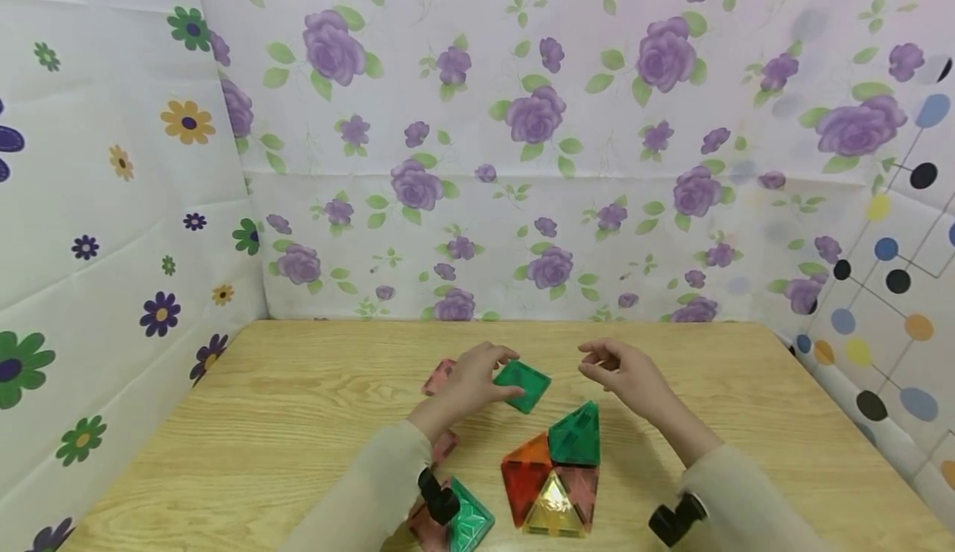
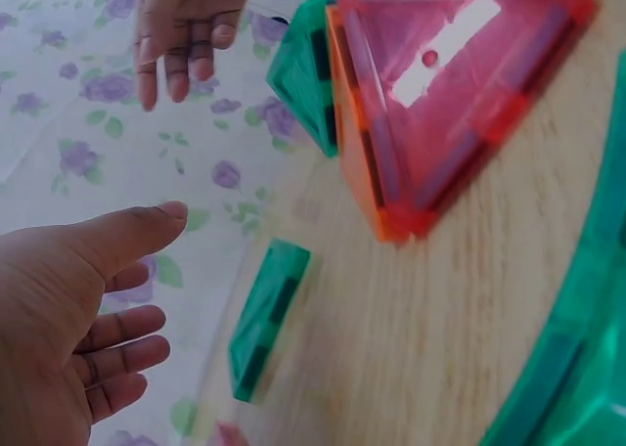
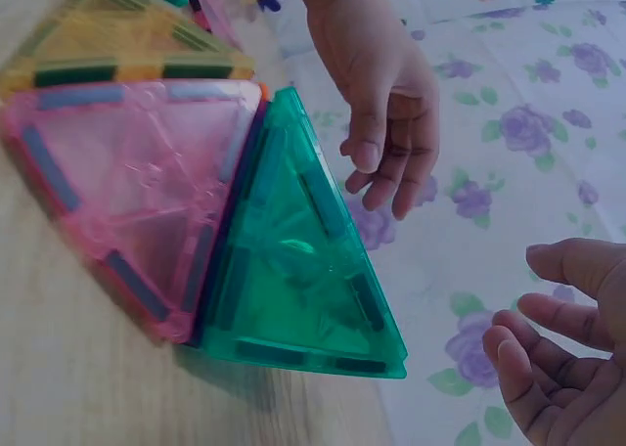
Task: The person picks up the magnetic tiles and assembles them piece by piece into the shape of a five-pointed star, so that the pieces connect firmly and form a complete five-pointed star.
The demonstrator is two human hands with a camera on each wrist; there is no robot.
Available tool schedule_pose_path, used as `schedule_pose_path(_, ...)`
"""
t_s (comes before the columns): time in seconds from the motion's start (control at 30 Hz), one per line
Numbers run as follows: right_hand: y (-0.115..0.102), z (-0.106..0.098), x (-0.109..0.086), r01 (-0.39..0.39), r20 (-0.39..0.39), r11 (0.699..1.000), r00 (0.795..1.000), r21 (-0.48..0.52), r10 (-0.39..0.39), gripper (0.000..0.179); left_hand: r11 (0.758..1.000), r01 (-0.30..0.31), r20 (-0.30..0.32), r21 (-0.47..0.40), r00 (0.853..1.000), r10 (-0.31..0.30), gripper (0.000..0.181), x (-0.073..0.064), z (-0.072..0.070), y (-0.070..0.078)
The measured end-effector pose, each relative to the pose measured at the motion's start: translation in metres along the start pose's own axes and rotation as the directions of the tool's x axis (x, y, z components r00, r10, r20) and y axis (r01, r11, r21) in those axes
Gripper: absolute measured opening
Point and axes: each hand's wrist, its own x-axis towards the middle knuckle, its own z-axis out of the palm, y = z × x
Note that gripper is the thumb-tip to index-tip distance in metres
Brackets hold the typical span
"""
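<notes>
My left hand hovers beside a flat green magnetic tile on the table, thumb and fingers spread. The left wrist view shows the tile apart from these fingers. Further right, my right hand hangs in the air with loosely bent fingers and nothing in them. Below and between the hands stands a cluster of joined translucent magnetic tiles. It has a tall green triangle, an orange piece, a red piece, a yellow triangle and a pink triangle.
Another green tile piece lies at the near left beside a pink one, partly behind the left wrist. Two more pink pieces show around the left forearm, one beyond the hand. Flowered cloth hangs behind the wooden table.
</notes>
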Motion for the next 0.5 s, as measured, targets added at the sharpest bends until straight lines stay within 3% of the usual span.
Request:
schedule_pose_path(0.27,0.003,0.012,0.034,-0.061,0.051,0.998,0.997,-0.014,0.062,0.042,0.999,0.039,-0.016,0.018,0.999,-0.038,0.059,0.002,0.009,-0.015)
schedule_pose_path(0.5,0.009,0.019,0.052,-0.05,0.136,0.996,0.989,-0.074,0.06,0.042,0.991,0.067,0.0,0.119,0.998,-0.067,0.067,0.006,0.015,-0.022)
